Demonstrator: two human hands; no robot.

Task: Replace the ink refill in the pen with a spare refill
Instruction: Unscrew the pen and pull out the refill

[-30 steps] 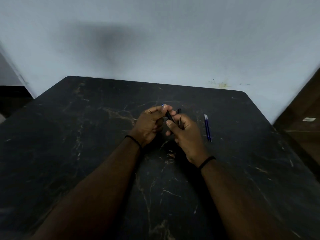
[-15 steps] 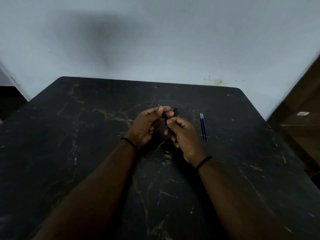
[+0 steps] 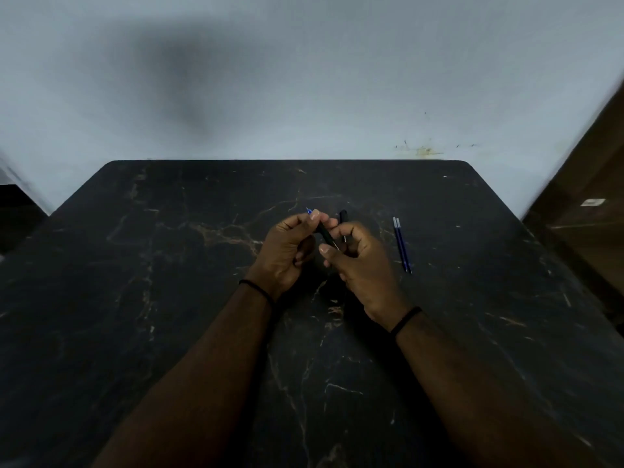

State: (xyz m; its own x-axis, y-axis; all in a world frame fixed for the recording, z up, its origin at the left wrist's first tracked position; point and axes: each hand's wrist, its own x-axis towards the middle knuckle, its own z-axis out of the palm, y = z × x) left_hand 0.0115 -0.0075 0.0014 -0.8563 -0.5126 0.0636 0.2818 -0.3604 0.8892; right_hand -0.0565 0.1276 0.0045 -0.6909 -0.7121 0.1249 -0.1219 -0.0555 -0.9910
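A dark pen barrel (image 3: 326,235) slants between my two hands above the table's middle. My left hand (image 3: 287,251) pinches its upper end, where a small blue tip (image 3: 309,211) pokes out past my fingertips. My right hand (image 3: 359,268) grips the lower end with curled fingers and thumb. A second black pen part (image 3: 343,216) shows just behind my right hand; whether it lies on the table or is held is unclear. Two blue spare refills (image 3: 402,244) lie side by side on the table to the right of my right hand.
The black marble-patterned table (image 3: 169,298) fills the view, its far edge against a pale wall (image 3: 304,79). A brown wooden surface (image 3: 591,214) stands past the table's right edge.
My right hand has slid down the barrel, away from my left, so more of the dark barrel shows between them. The refills on the table have not moved.
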